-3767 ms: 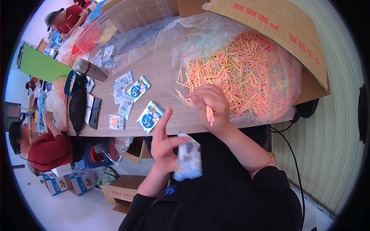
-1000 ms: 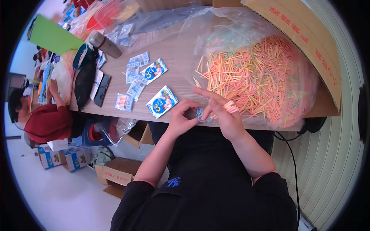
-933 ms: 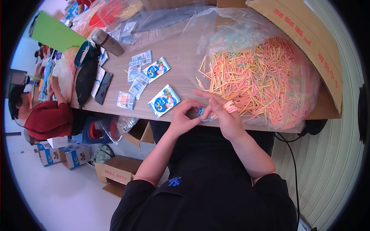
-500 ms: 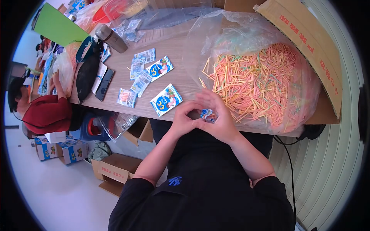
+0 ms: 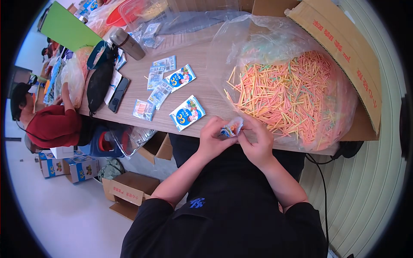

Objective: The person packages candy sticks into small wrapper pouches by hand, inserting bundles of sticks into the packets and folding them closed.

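Blue-and-white packet (image 5: 232,127) sits at the centre of the frame, held between both hands above the near edge of the table (image 5: 208,90). Left hand (image 5: 211,139): fingers curled, pinching the packet's left side against the thumb. Right hand (image 5: 260,142): thumb and forefinger bent close about its right end; cannot tell whether they pinch the film or only rest on it.

Handling, by judgement: very light, thin film, soft and crinkly, probably slick. Orange-pink colour shows at its upper right, likely candy sticks inside; these look stiff and brittle, easily snapped by a hard squeeze. Best hold: the film edges at either end, light pressure, middle left alone.

Around it: heaped candy sticks (image 5: 284,94) in a clear plastic bag (image 5: 266,43), right of centre, the cardboard box (image 5: 340,51) behind at upper right. Printed packet (image 5: 187,112) lies flat, just left of and above the hands.

Against half a second ago: the right hand's raised, cupped fingers are now lowered and bent in toward the packet; the ring-shaped gap between the hands is mostly closed. Packet sits tilted, its right end higher, more of its side in view. Sticks seen in the right hand about a second ago no longer show there. Flat packet keeps its place on the table.
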A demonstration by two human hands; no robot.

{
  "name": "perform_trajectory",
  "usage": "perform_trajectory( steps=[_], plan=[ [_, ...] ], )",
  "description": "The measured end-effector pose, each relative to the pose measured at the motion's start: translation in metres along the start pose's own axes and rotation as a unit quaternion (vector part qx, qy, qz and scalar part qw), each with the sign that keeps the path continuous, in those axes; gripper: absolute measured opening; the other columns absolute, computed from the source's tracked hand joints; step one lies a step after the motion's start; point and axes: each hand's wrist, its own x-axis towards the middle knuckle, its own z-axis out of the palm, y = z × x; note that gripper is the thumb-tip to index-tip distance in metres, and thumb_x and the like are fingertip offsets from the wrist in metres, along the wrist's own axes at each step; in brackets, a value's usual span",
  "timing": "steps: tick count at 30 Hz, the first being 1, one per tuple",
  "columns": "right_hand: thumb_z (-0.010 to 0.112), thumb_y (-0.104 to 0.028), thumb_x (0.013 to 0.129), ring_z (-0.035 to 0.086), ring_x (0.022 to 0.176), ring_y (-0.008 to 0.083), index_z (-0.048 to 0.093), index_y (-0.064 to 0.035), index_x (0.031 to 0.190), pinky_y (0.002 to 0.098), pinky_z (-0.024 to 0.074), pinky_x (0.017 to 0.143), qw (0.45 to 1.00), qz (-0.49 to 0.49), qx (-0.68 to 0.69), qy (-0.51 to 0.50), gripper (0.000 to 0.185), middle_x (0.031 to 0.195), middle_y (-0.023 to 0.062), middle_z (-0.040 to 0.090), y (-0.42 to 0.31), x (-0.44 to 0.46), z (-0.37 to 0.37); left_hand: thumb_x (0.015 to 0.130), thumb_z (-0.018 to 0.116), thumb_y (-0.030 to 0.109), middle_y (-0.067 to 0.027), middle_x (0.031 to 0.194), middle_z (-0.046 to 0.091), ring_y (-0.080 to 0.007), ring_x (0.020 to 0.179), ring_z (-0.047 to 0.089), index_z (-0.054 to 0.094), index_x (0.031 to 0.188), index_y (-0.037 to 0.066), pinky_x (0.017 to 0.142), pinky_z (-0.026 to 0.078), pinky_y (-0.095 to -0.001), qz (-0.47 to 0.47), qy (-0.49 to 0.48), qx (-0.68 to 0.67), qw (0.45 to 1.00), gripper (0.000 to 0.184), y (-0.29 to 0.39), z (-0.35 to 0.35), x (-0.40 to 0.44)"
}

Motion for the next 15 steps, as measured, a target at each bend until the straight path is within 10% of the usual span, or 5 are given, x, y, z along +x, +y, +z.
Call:
perform_trajectory(
  steps=[7, 15],
  plan=[
    [0.074, 0.007, 0.077, 0.072, 0.086, 0.0266, 0.057, -0.0026, 0.124, 0.0366, 0.056, 0.078, 0.987, -0.132, -0.048, -0.073, 0.051, 0.099, 0.0117, 0.072, -0.011, 0.013, -0.026, 0.069, 0.087, 0.004, -0.004, 0.089, 0.062, -0.0162, 0.082, 0.062, 0.075, 0.105, 0.004, 0.075, 0.05, -0.0283, -0.12, -0.083, -0.114, 0.983, 0.038, -0.006, -0.008, -0.001],
    [0.074, 0.006, 0.075, 0.069, 0.088, 0.0273, 0.056, -0.005, 0.127, 0.0378, 0.0548, 0.077, 0.972, -0.181, -0.057, -0.138, 0.056, 0.095, 0.0078, 0.071, -0.012, 0.018, -0.029, 0.072, 0.084, 0.0, -0.0101, 0.098, 0.071, -0.0198, 0.084, 0.069, 0.076, 0.103, 0.0, 0.075, 0.054, -0.0285, -0.013, -0.052, -0.078, 0.996, 0.032, 0.013, -0.02, 0.001]
  ],
)
